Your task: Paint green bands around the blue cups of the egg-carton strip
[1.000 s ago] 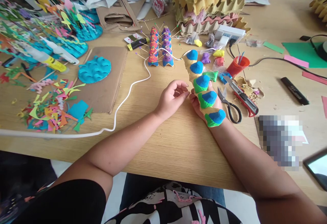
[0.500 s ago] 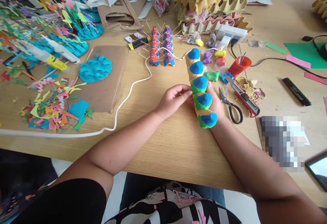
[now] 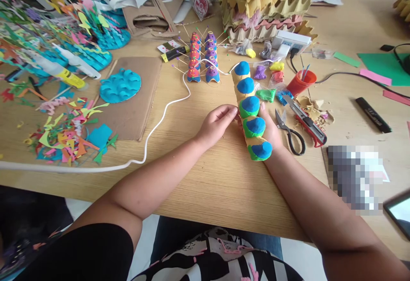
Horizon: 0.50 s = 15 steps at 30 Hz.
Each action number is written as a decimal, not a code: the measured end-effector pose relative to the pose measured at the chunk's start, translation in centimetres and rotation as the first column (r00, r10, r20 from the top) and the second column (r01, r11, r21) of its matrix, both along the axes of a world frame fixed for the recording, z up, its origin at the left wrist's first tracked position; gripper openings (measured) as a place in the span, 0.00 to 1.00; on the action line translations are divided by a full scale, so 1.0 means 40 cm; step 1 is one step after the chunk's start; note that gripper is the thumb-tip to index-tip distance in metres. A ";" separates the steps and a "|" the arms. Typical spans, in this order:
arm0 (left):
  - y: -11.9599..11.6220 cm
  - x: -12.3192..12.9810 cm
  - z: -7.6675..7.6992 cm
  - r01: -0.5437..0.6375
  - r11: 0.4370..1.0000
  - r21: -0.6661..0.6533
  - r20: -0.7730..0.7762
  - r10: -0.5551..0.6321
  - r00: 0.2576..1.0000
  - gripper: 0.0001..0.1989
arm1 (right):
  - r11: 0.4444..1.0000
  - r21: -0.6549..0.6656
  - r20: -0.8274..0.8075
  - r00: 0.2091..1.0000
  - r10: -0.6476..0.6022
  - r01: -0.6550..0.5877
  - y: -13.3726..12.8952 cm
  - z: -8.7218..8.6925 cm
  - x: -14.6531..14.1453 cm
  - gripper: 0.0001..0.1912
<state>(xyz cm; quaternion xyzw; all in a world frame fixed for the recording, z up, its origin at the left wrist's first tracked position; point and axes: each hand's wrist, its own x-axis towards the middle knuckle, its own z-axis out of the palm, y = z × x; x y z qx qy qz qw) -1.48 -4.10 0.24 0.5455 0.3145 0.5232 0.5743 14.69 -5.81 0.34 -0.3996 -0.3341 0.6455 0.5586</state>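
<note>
Bench: pale wooden bench [image 3: 179,182] is carrying everything; a white cable [image 3: 164,112] is snaking across.
Back: yellow-and-grey moulded egg trays [image 3: 269,1] are standing stacked.
Strip: tan five-cupped egg-carton strip [image 3: 255,126] is lying over the right hand [image 3: 271,131], wearing blue clay caps, green clay coating the nearest three cups.
Hands: right is holding the strip; left hand [image 3: 216,125] is pinching narrowly beside it, contact unclear.
Right side: red-and-grey cutter [image 3: 307,123], black-handled scissors [image 3: 293,138] are lying near.
Lettering: black bar [image 3: 373,115] is showing unreadable pale print.

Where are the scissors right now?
In the head view, the scissors lie on the table between the right hand and the red utility knife.
</note>
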 end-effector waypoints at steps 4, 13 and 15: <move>0.002 0.002 0.006 0.037 0.993 -0.109 0.045 -0.032 0.998 0.28 | 0.999 0.027 0.002 1.000 -0.031 0.031 -0.005 0.003 -0.005 0.24; 0.011 -0.003 0.001 0.044 0.984 -0.172 0.076 -0.031 0.997 0.29 | 0.999 0.034 0.009 0.999 -0.039 0.039 -0.004 0.001 -0.007 0.25; 0.012 -0.003 -0.001 0.042 0.984 -0.173 0.083 -0.028 0.996 0.29 | 0.999 0.030 0.014 0.999 -0.034 0.033 -0.005 0.001 -0.007 0.25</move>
